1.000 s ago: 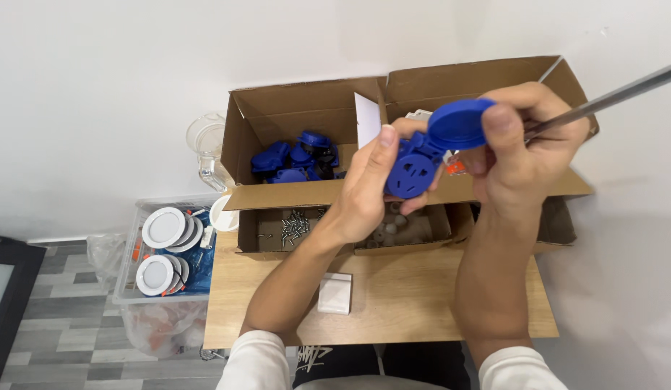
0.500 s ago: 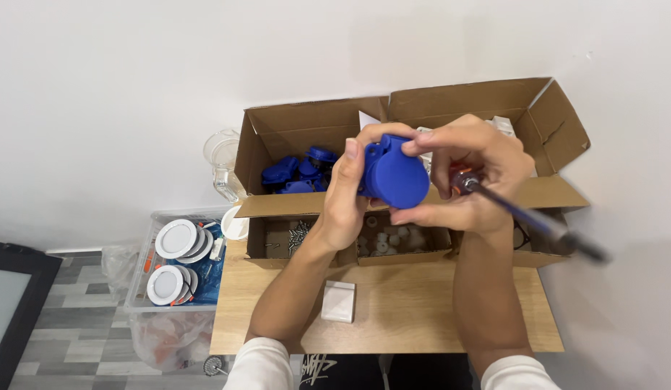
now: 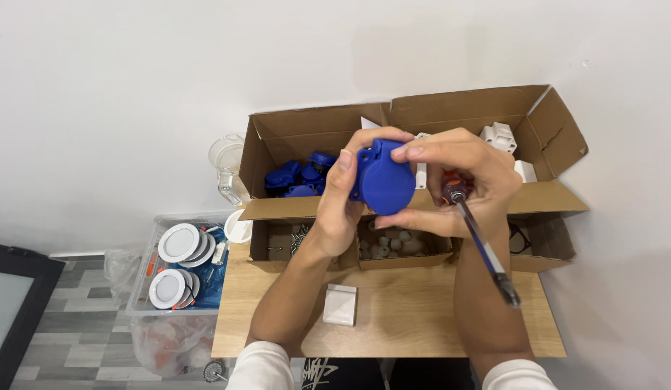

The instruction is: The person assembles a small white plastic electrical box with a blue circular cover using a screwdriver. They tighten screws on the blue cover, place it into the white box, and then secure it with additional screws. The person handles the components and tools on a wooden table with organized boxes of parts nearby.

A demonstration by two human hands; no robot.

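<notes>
Head view. Both hands raised above the far half of the wooden desk (image 3: 422,318), in front of the cardboard boxes.

Blue socket housing (image 3: 382,180): moulded plastic, saturated blue, with a round hinged lid facing the camera; lid is smooth and shut, hinge lugs showing at its upper left. Held in the air between the two hands, not touching the desk or any box.

Left hand (image 3: 342,206): closed on the left side of the housing, thumb up along its edge, fingers wrapped behind.

Right hand (image 3: 458,184): index finger laid across the top of the lid, thumb under it, so it grips the housing from the right. The same hand also pins a screwdriver (image 3: 480,245) against the palm; its shaft slants down toward the right front corner of the desk, tip blurred.

Surroundings: open cardboard box (image 3: 292,137) at the far left edge holding more blue parts (image 3: 295,179); second open box (image 3: 523,119) at the far right with white parts (image 3: 500,135). Small white square block (image 3: 340,305) lies flat near the front edge. Clear bin of round white fittings (image 3: 178,260) on the floor, left of the desk.
</notes>
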